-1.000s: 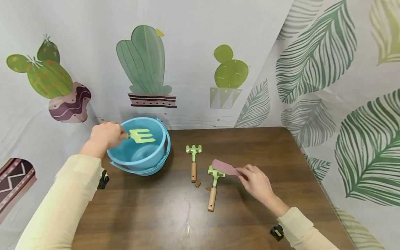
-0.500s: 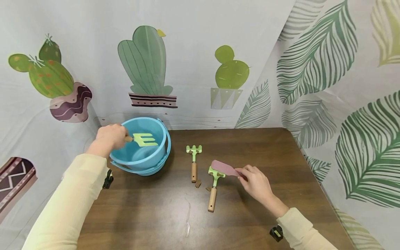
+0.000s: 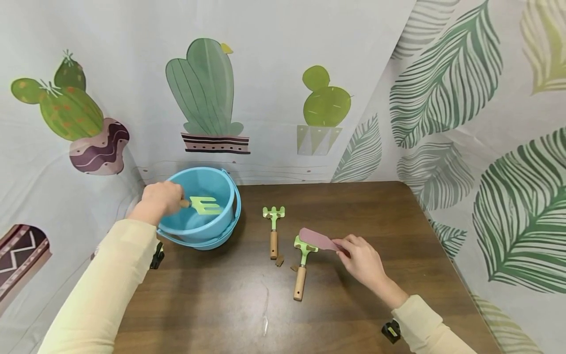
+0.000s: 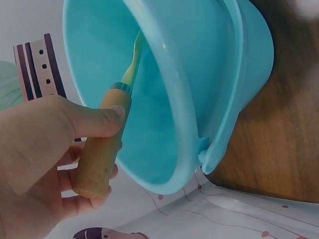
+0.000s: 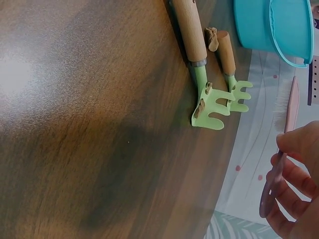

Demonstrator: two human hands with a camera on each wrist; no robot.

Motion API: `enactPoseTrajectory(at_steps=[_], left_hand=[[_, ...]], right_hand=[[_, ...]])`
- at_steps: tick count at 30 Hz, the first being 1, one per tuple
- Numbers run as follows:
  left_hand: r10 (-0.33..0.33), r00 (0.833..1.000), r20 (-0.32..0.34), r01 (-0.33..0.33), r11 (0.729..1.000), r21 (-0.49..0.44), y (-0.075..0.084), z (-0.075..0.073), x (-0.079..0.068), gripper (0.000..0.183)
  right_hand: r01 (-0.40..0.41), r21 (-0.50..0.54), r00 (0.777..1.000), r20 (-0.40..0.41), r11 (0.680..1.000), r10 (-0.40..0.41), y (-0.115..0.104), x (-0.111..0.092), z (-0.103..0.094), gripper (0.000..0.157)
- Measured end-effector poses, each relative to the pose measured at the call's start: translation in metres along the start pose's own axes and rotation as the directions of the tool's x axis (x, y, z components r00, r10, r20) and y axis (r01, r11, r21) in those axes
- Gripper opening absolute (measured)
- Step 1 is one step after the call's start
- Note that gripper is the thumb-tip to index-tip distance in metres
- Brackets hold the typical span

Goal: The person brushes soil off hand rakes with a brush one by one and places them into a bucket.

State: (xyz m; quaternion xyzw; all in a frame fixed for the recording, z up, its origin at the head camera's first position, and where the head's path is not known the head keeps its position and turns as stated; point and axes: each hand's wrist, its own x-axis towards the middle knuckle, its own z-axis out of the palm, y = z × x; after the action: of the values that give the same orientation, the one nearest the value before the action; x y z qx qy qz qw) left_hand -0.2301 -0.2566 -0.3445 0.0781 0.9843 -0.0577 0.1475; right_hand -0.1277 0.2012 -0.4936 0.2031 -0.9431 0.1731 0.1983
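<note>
My left hand [image 3: 160,199] grips the wooden handle of a small garden fork [image 3: 205,205] with light green tines. The tines overlap the mouth of the light blue bucket [image 3: 219,227]; in the left wrist view, the fork's neck passes inside the rim. Between thumb and fingers, my right hand [image 3: 362,258] pinches a pink brush [image 3: 316,239], whose pale bristles [image 5: 281,103] show in the right wrist view. In the head view the brush overlaps the head of a green hand rake [image 3: 300,280] lying on the table. Brown bits cling to that rake's head.
A second green rake [image 3: 274,243] with a wooden handle lies between the bucket and the first rake. Small brown pieces [image 3: 280,260] lie near the rakes on the dark wooden table [image 3: 212,305]. Behind stands a cloth [image 3: 274,98] printed with cacti and leaves.
My left hand has moved right and a little down with the fork, bringing the tines lower over the bucket's opening. The right hand and brush have stayed in place.
</note>
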Motion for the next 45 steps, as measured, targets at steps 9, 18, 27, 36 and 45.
enactPoseTrajectory(at_steps=[9,18,27,36,45], left_hand=[[0.017,0.999,0.042,-0.018,1.000,0.022,0.003,0.009,0.005,0.033],[0.046,0.998,0.036,-0.047,0.999,0.015,0.007,0.018,0.011,0.027],[0.049,0.996,0.081,-0.049,0.999,-0.006,0.015,0.023,0.011,0.028],[0.068,0.993,0.100,-0.066,0.997,-0.029,0.018,0.028,0.009,0.025],[0.073,0.989,0.130,-0.068,0.997,-0.038,0.013,0.031,0.007,0.013]], right_hand=[[0.013,-0.008,1.000,-0.009,1.000,-0.013,0.001,-0.001,-0.002,0.027],[0.016,-0.011,1.000,-0.012,1.000,-0.016,0.002,-0.003,-0.002,0.027],[0.012,-0.009,1.000,-0.013,1.000,-0.012,0.003,-0.004,-0.002,0.027],[0.012,0.001,1.000,-0.013,1.000,-0.012,0.003,-0.005,-0.002,0.026],[0.014,0.001,1.000,-0.011,1.000,-0.014,0.003,-0.006,-0.001,0.026]])
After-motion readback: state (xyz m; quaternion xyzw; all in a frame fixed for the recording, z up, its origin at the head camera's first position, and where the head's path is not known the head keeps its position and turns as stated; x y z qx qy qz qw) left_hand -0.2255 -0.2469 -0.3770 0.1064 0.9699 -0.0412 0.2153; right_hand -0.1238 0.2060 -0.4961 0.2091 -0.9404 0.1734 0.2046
